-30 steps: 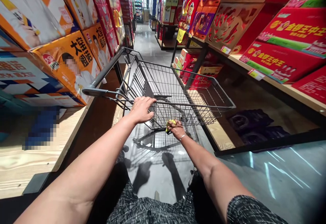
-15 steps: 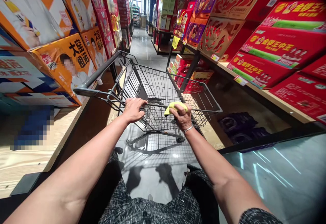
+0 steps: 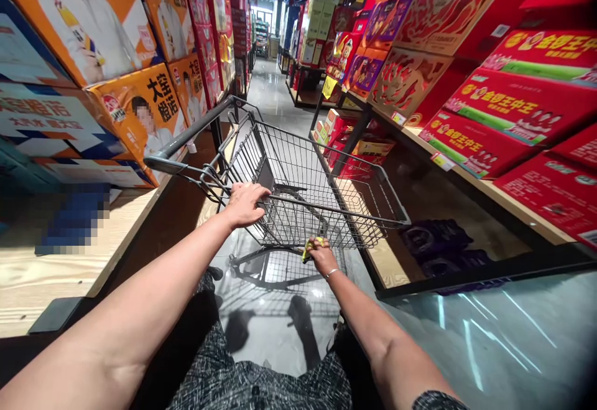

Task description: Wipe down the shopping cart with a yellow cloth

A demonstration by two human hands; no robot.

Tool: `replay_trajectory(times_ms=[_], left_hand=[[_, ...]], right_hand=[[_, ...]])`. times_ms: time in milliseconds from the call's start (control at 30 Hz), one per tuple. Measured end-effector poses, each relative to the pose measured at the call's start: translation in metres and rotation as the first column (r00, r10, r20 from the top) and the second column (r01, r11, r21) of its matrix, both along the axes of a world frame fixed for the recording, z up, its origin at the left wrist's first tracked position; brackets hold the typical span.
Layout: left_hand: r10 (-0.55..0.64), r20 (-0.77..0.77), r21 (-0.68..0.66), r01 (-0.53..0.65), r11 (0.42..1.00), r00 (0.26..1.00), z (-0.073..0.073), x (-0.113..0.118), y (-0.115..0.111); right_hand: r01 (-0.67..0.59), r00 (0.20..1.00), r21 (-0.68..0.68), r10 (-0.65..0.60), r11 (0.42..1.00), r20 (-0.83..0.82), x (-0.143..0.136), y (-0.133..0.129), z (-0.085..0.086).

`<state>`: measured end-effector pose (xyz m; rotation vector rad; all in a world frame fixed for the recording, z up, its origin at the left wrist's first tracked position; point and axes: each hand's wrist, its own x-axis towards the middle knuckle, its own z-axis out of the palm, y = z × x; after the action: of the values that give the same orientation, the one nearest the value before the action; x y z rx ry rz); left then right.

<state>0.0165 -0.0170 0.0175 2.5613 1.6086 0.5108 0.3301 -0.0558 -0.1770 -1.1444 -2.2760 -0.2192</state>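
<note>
A dark grey wire shopping cart (image 3: pixel 303 142) stands turned sideways in front of me, its handle bar (image 3: pixel 163 160) at the left. My left hand (image 3: pixel 247 205) is closed over the top rail on the cart's near side. Lower down and to the right, my right hand (image 3: pixel 321 254) grips a crumpled yellow cloth (image 3: pixel 308 249) against the cart's lower near side, by the basket's bottom edge. Fingers cover part of the cloth. Through the wires of the basket the floor shows.
Orange drink cartons (image 3: pixel 140 117) are stacked on a wooden shelf (image 3: pixel 69 260) at the left. Red boxes (image 3: pixel 508 105) fill the right shelf, with dark purple packs (image 3: pixel 436 239) below. A shiny floor aisle (image 3: pixel 270 83) runs ahead between more stacks.
My right hand has dropped with the yellow cloth from the cart's top rail to its lower near side. My left hand keeps its hold on the rail.
</note>
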Motion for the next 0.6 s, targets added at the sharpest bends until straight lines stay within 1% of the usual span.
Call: replay_trajectory(times_ms=[67, 167, 267, 333, 400, 467, 533, 600], left_hand=[[0.007, -0.001, -0.006, -0.007, 1.000, 1.000, 0.000, -0.002, 0.004], [0.010, 0.005, -0.018, -0.009, 1.000, 1.000, 0.000, -0.006, 0.010], [0.009, 0.001, -0.028, -0.009, 1.000, 1.000, 0.000, -0.008, 0.014], [0.010, -0.005, -0.035, -0.010, 0.999, 1.000, 0.001, -0.010, 0.017], [0.016, -0.009, -0.044, -0.016, 0.999, 1.000, 0.002, -0.011, 0.019], [0.027, -0.012, -0.050, -0.028, 0.998, 1.000, 0.003, -0.013, 0.023], [0.042, -0.012, -0.047, -0.042, 0.998, 0.999, 0.004, -0.015, 0.026], [0.051, -0.009, -0.044, -0.051, 0.998, 0.999, 0.004, -0.019, 0.030]], right_hand=[[-0.013, 1.000, 0.034, 0.013, 0.999, 0.011, -0.003, 0.006, 0.022], [0.035, 0.999, 0.119, -0.033, 0.992, -0.019, 0.000, 0.019, 0.071], [0.181, 0.982, 0.167, -0.168, 0.969, -0.088, 0.016, 0.032, 0.121], [0.298, 0.952, 0.131, -0.285, 0.945, -0.112, 0.028, 0.038, 0.141], [0.364, 0.926, 0.071, -0.353, 0.929, -0.134, 0.033, 0.041, 0.149], [0.347, 0.926, 0.017, -0.339, 0.938, -0.165, 0.021, 0.045, 0.149], [0.273, 0.946, -0.011, -0.270, 0.962, -0.176, -0.008, 0.048, 0.147], [0.200, 0.965, -0.013, -0.199, 0.980, -0.172, -0.046, 0.051, 0.146]])
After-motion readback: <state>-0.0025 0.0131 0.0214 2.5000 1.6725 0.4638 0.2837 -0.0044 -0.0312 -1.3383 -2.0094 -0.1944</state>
